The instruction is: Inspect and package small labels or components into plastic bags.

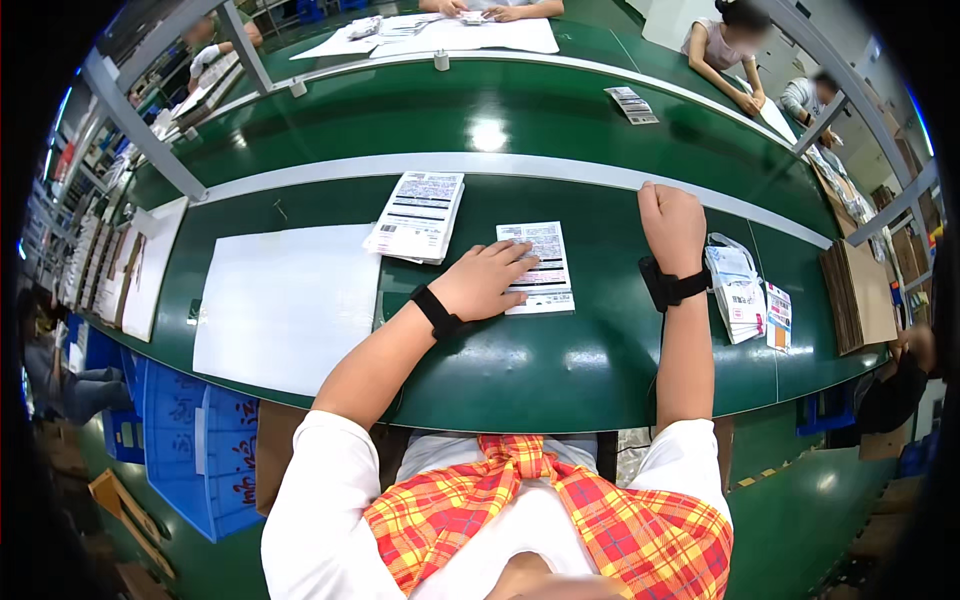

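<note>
My left hand (480, 282) lies flat with its fingers spread, the fingertips resting on the left part of a printed white packet (550, 262) on the green table. Up and to the right of that packet, my right hand (672, 230) is closed in a fist, and nothing sticks out of it. Just beyond my left hand is a stack of similar printed packets (420, 214). To the right of my right forearm sit several white packs with coloured print (735, 292), and a small card with an orange patch (778, 318) lies beside them.
A large white sheet (285, 310) covers the table's left part. Flat brown cardboard (862, 295) stands at the right end. A pale metal rail (480, 166) runs along the far side; another packet (632, 105) lies beyond it. Blue crates (195, 450) stand below left. Other people work opposite.
</note>
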`<state>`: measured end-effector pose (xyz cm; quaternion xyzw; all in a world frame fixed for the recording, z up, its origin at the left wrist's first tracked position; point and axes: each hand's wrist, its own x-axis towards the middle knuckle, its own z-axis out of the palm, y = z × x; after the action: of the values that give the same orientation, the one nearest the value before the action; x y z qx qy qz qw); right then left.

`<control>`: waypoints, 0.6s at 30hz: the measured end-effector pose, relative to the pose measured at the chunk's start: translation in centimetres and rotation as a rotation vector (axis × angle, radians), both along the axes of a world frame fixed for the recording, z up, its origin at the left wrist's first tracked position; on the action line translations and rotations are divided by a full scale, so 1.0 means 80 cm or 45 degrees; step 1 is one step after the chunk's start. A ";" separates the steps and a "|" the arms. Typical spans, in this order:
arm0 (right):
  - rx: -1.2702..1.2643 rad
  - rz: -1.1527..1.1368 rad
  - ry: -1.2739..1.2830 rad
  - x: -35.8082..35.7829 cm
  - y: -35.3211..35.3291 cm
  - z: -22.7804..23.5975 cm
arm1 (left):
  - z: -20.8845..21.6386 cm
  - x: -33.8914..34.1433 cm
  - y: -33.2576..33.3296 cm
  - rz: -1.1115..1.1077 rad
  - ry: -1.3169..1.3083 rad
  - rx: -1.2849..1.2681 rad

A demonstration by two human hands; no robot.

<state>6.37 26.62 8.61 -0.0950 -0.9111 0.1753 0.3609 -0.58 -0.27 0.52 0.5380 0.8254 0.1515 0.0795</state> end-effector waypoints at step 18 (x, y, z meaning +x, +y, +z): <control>-0.026 -0.053 -0.056 0.003 0.011 0.009 | -0.004 -0.006 -0.001 0.003 0.039 0.014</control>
<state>6.59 27.50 9.29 -0.1214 -0.9148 0.1748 0.3432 -1.06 -0.36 0.17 0.5397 0.8263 0.1479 0.0637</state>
